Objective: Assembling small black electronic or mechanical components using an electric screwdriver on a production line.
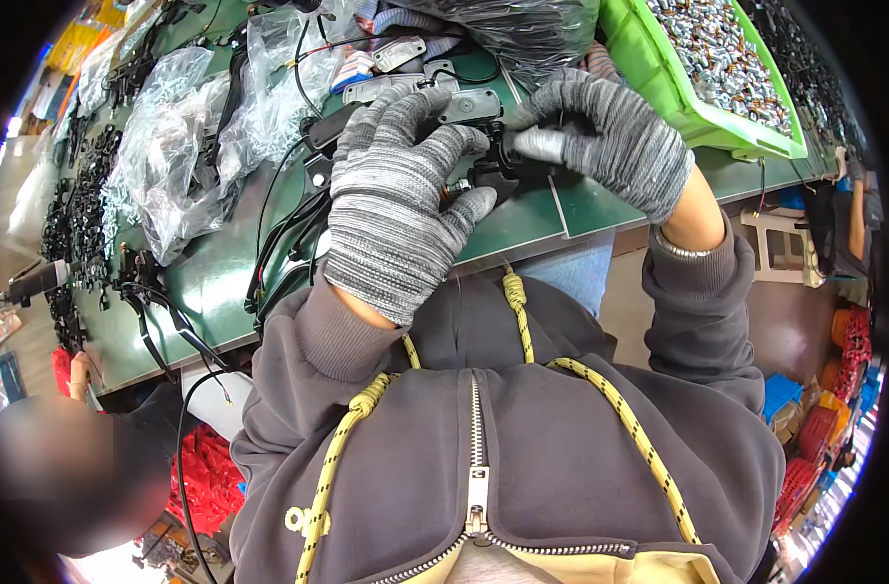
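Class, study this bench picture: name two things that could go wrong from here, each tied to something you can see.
1. The left hand and right hand grip a small black assembly through thick knit gloves, so a small part might slip unnoticed.
2. Black cables trail beside the work across the green bench; a sleeve could snag them and drag parts off the edge.
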The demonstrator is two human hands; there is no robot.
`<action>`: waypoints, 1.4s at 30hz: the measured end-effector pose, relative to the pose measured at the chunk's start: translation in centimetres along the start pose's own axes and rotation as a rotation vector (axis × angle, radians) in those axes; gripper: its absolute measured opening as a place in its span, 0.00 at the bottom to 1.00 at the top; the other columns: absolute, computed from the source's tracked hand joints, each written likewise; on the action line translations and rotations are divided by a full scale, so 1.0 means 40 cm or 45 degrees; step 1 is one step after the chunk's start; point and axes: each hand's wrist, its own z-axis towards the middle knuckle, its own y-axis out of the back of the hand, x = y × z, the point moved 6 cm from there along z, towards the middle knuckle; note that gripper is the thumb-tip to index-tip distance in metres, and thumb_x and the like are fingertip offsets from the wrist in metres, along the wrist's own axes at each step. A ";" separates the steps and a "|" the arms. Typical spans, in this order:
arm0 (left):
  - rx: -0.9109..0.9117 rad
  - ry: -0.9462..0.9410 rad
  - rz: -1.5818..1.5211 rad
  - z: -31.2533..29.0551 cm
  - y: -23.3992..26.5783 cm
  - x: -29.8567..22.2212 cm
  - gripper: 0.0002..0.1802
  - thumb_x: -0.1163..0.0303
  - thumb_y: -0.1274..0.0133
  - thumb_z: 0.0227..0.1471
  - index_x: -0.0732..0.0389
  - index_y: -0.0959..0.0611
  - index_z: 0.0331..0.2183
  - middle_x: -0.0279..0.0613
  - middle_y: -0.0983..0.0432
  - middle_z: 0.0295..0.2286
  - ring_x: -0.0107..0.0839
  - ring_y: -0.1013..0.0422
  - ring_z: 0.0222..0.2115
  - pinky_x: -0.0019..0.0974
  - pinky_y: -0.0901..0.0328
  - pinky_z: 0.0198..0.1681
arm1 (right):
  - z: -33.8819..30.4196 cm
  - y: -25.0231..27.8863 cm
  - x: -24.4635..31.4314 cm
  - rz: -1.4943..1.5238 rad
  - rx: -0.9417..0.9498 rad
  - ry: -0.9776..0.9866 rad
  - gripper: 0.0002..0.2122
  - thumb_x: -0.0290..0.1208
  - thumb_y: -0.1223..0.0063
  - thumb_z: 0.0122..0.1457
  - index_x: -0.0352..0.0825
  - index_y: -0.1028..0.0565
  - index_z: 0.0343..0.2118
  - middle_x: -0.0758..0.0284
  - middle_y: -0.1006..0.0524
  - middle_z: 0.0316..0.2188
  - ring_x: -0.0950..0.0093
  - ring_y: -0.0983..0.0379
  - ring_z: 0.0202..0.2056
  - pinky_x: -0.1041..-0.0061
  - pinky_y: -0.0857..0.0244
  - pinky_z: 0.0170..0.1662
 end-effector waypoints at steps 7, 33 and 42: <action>-0.003 -0.004 0.003 -0.006 0.013 0.002 0.22 0.66 0.31 0.37 0.56 0.15 0.39 0.48 0.26 0.49 0.53 0.34 0.53 0.52 0.41 0.59 | 0.036 0.013 0.073 -0.601 0.047 0.196 0.10 0.31 0.32 0.53 0.37 0.19 0.38 0.68 0.22 0.29 0.76 0.28 0.30 0.75 0.32 0.40; -0.292 0.232 -0.178 -0.100 0.186 0.135 0.15 0.72 0.35 0.47 0.61 0.16 0.40 0.50 0.23 0.42 0.46 0.26 0.43 0.42 0.31 0.48 | 0.295 -0.018 0.107 -0.056 0.308 0.325 0.08 0.30 0.41 0.60 0.32 0.18 0.39 0.66 0.18 0.26 0.75 0.24 0.29 0.72 0.29 0.36; -0.044 0.161 -0.124 -0.021 0.128 0.109 0.18 0.72 0.37 0.49 0.61 0.16 0.44 0.48 0.23 0.45 0.45 0.27 0.48 0.42 0.34 0.53 | 0.219 -0.003 -0.016 0.237 0.567 -0.043 0.13 0.30 0.42 0.62 0.33 0.23 0.48 0.71 0.20 0.40 0.84 0.26 0.40 0.81 0.29 0.43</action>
